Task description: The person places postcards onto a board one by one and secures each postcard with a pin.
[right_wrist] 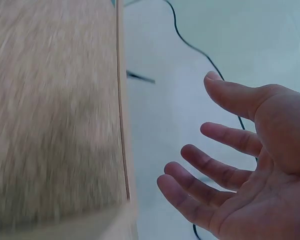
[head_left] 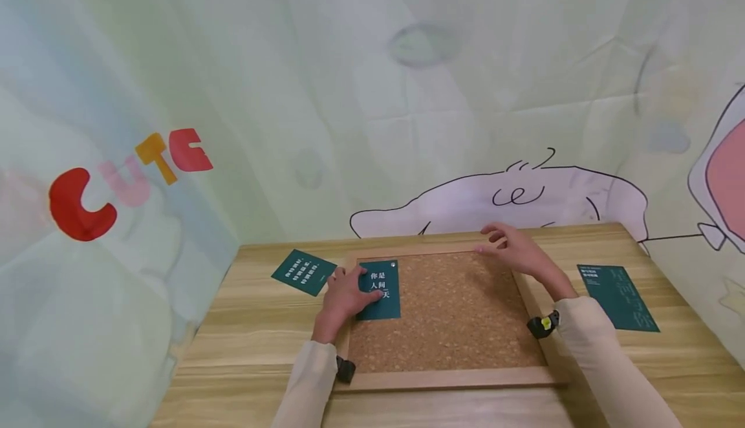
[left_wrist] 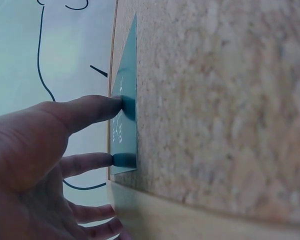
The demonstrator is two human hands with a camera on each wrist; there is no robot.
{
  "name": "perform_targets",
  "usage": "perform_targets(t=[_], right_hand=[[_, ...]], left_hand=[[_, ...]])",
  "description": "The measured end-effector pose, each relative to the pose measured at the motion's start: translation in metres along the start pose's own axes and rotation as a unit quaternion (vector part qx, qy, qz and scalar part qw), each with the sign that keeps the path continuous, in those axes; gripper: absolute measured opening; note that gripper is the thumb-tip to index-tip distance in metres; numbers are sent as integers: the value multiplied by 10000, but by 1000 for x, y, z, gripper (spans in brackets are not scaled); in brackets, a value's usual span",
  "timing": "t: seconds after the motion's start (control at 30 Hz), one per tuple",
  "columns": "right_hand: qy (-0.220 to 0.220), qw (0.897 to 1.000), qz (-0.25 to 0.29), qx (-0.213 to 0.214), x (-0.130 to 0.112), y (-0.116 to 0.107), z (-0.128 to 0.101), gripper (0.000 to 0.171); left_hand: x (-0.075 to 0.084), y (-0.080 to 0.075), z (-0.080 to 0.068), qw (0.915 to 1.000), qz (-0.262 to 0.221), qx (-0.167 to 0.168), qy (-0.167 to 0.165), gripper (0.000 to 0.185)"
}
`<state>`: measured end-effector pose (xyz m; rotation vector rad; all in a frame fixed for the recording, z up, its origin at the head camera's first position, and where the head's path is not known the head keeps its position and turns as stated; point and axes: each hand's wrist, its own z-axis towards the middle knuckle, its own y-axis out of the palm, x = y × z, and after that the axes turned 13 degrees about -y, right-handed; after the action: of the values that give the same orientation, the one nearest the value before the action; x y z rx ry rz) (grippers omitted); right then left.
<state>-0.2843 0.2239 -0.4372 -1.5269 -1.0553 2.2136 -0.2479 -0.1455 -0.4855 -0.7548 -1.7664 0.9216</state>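
Left hand (head_left: 343, 295) flat-fingered pressing smooth teal card (head_left: 381, 290) onto grainy cork board (head_left: 454, 318), right hand (head_left: 515, 250) open above wooden frame.

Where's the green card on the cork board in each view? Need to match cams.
Head: the green card lies at the cork board's left edge, left of centre, under the left hand.
Left wrist: the card sits edge-on, upper left of centre, with fingertips pressing it.
Right wrist: not in view; only the open right hand.
Shared landmark: the board's wooden frame.
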Motion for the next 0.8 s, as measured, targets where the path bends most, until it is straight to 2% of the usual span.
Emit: perform_targets(t=[0.2, 0.4, 0.57, 0.7, 0.8], right_hand=[[42, 9995, -176, 257, 17, -13, -28, 52], [149, 9989, -260, 372, 29, -14, -52, 41], [503, 9979, 53, 393, 39, -11, -68, 44], [877, 9944, 522, 265, 46, -8, -77, 51], [974, 9917, 820, 173, 51, -6, -83, 53]], left_hand=[[0, -1, -1, 10000, -17, -24, 4, 74], [0, -3, -1, 10000, -43, -11, 45, 73], [0, -3, -2, 10000, -49, -20, 63, 73], [0, -3, -3, 9999, -84, -16, 99, 74], [0, -3, -4, 9999, -97, -17, 109, 74]])
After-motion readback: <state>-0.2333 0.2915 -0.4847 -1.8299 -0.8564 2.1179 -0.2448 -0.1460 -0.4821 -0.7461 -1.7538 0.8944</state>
